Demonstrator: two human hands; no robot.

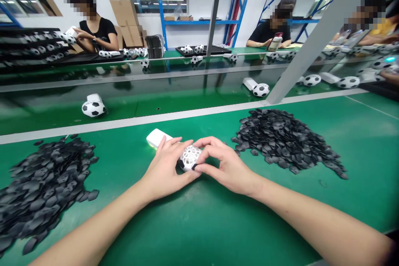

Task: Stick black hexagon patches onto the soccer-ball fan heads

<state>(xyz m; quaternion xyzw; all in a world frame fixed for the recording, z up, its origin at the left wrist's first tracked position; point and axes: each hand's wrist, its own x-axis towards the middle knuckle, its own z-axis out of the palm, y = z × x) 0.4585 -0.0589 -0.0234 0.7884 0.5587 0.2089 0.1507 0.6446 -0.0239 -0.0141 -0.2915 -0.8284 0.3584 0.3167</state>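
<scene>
Between my hands lies a small soccer ball (189, 158) with a white openwork lattice on top and black patches low on its side. A white block-shaped part (158, 138) sticks out behind my left fingers, with a yellow-green glow beneath it. My left hand (166, 170) wraps the ball's left side, thumb along its near edge. On the right side, my right hand (226, 166) grips the ball with thumb and fingertips, the thumb by a black patch. Whether a loose piece sits in those fingertips I cannot tell. Black flat pieces lie in a left pile (46, 191) and a right pile (283, 141).
Beyond a pale rail (131, 121) runs a green conveyor belt (174, 91) carrying white items with soccer balls (261, 89), (93, 108). A slanted grey post (311, 37) rises at right. Several co-workers sit across the line. Stacked black trays (28, 50) stand far left.
</scene>
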